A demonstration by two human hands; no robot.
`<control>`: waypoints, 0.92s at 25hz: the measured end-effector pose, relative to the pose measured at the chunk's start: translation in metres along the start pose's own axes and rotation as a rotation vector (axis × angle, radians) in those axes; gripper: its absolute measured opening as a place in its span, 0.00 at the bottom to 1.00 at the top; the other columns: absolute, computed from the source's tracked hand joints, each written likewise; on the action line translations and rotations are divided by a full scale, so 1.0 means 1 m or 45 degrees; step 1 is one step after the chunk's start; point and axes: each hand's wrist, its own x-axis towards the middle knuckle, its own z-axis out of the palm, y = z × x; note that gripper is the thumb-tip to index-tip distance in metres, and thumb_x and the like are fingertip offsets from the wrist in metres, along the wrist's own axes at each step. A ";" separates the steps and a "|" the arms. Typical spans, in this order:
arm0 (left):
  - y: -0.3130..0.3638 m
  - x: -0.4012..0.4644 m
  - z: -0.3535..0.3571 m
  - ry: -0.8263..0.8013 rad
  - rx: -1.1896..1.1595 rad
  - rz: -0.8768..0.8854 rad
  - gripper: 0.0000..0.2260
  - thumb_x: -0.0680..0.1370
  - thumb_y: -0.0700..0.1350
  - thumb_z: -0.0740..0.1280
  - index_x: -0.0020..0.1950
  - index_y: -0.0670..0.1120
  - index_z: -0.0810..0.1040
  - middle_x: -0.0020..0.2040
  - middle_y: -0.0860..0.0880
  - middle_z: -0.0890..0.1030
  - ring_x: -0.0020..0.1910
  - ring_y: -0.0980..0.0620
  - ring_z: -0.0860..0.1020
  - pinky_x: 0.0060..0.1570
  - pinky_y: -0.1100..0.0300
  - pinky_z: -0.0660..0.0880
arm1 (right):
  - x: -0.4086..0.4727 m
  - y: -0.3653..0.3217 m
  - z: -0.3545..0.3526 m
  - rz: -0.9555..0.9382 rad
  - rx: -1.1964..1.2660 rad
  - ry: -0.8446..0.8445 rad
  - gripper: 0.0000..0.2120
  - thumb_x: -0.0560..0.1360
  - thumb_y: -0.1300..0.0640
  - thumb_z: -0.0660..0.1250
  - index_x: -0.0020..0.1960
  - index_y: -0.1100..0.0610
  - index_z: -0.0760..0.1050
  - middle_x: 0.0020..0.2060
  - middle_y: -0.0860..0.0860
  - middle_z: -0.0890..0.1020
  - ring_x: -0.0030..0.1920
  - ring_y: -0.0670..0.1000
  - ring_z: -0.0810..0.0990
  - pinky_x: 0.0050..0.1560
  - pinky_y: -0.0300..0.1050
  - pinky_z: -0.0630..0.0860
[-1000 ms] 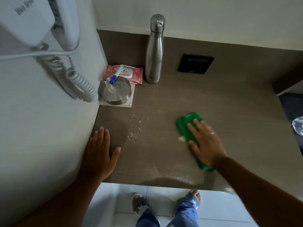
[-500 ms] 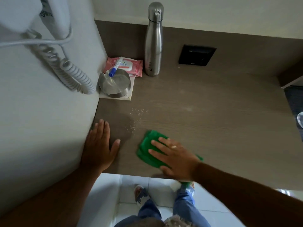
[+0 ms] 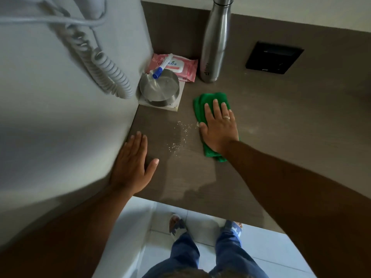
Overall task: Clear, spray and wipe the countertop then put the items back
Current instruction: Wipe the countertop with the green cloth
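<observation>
My right hand [image 3: 218, 127] lies flat, fingers together, pressing a folded green cloth [image 3: 204, 101] onto the brown countertop [image 3: 291, 137]. My left hand [image 3: 133, 167] rests flat and empty at the counter's front left corner, against the wall. Between the two hands lies a patch of white crumbs [image 3: 179, 135]. In the back left corner stand a steel bottle [image 3: 216, 43], a pink wipes pack [image 3: 185, 67] and a round steel dish [image 3: 159, 88] on a white card, with a blue-capped marker [image 3: 162, 66] leaning across it.
A white hair dryer with a coiled cord [image 3: 104, 67] hangs on the left wall over the corner. A black socket plate [image 3: 274, 57] sits in the back panel. The counter's front edge [image 3: 200, 209] drops to a tiled floor where my feet stand.
My right hand slid the green cloth from mid-counter toward the front edge, then back up and away to beside the steel dish. My left hand stayed put. The crumbs remain.
</observation>
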 end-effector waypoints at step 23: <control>0.049 -0.019 -0.016 -0.066 -0.059 -0.602 0.33 0.80 0.57 0.54 0.79 0.41 0.50 0.79 0.40 0.55 0.78 0.41 0.55 0.76 0.44 0.55 | -0.046 0.133 0.003 -0.037 0.004 0.088 0.31 0.80 0.44 0.45 0.79 0.56 0.47 0.78 0.58 0.50 0.78 0.60 0.48 0.76 0.57 0.49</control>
